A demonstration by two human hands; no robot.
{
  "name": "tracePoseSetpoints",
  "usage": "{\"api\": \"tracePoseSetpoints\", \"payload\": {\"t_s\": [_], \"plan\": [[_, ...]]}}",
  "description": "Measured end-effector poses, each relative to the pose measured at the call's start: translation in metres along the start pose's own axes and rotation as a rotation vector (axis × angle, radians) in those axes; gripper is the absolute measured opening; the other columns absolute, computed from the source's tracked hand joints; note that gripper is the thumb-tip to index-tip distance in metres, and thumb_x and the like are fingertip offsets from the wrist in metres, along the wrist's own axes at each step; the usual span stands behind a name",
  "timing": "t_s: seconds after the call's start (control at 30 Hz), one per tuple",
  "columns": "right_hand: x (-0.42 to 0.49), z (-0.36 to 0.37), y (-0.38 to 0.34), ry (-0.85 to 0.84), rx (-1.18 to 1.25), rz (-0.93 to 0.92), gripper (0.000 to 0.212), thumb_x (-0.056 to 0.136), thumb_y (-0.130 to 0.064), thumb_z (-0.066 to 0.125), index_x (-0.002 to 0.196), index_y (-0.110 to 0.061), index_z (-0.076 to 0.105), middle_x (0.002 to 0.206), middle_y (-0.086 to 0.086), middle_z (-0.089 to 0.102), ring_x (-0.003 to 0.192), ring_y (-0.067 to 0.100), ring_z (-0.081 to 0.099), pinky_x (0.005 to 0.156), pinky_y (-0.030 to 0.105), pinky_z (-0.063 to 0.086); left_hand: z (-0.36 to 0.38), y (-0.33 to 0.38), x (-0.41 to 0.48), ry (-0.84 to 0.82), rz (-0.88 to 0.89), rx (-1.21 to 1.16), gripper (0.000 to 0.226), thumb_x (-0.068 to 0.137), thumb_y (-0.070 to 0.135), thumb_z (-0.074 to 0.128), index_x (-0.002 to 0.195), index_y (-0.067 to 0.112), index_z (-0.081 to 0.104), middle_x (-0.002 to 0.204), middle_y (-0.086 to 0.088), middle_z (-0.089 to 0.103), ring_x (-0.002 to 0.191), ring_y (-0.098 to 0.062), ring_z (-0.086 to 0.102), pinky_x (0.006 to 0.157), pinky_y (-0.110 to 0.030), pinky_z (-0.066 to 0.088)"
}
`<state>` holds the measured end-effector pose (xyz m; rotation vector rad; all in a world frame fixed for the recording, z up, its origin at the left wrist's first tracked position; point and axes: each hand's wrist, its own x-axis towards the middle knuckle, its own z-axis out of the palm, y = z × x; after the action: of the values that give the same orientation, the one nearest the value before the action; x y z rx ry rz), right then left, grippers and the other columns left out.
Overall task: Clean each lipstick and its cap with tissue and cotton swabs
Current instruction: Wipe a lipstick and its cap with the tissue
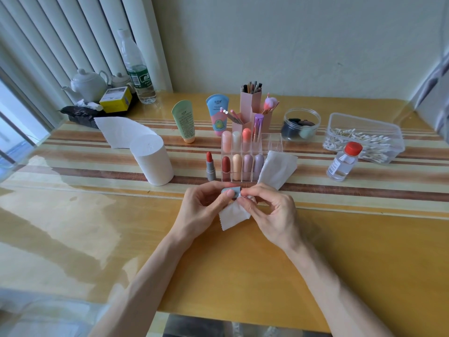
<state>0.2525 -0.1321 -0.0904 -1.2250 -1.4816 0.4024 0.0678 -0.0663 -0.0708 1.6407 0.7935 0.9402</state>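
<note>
cap [234,190]: grey-blue; sideways; held aloft | tissue [233,216]: white; bunched against its end | lipstick [210,166]: red; uncapped; standing upright

A white teapot [90,86], a water bottle [137,69] and a yellow box [115,100] stand together at far left.

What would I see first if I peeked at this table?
Right in the middle, the left hand holds a small grey cap while the right hand pinches white tissue against it. Just behind them an uncapped red lipstick stands beside a clear organizer of colourful lipsticks. A white tissue roll stands further left.
</note>
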Motion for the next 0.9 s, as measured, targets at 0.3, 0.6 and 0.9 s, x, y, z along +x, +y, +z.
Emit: {"api": "tracePoseSetpoints", "payload": {"t_s": [0.3, 0.6, 0.9], "plan": [[0.001, -0.004, 0.0, -0.009, -0.076, -0.052, 0.011, 0.093, -0.014, 0.079, 0.103, -0.009, 0.08, 0.092, -0.012, 0.07, 0.083, 0.009, 0.068, 0.077, 0.019, 0.053, 0.0, -0.001, -0.001, -0.058, -0.031, -0.034, 0.032, 0.099, 0.025, 0.07, 0.129, 0.015, 0.071, 0.113, -0.004, 0.079, 0.108, -0.026, 0.075, 0.096, -0.047, 0.06], [0.0, -0.001, -0.003, -0.005, 0.09, 0.092, 0.013, 0.094, -0.022, 0.076, 0.105, -0.016, 0.08, 0.092, -0.009, 0.077, 0.086, 0.014, 0.073, 0.075, 0.02, 0.057, 0.003, -0.011, -0.002, 0.11, 0.183, 0.247, 0.028, 0.091, 0.03, 0.078, 0.113, 0.013, 0.077, 0.092, 0.008, 0.074, 0.071, -0.012, 0.063, 0.061, -0.025, 0.049], [0.0, -0.001, -0.002, 0.013, -0.014, -0.013, 0.008, 0.094, -0.013, 0.078, 0.099, -0.008, 0.08, 0.09, -0.012, 0.071, 0.084, 0.011, 0.069, 0.077, 0.019, 0.054, 0.004, -0.004, -0.001, 0.062, 0.097, 0.173, 0.024, 0.104, 0.023, 0.062, 0.112, 0.011, 0.08, 0.082, 0.007, 0.076, 0.069, -0.003, 0.064, 0.062, -0.015, 0.044]]}}
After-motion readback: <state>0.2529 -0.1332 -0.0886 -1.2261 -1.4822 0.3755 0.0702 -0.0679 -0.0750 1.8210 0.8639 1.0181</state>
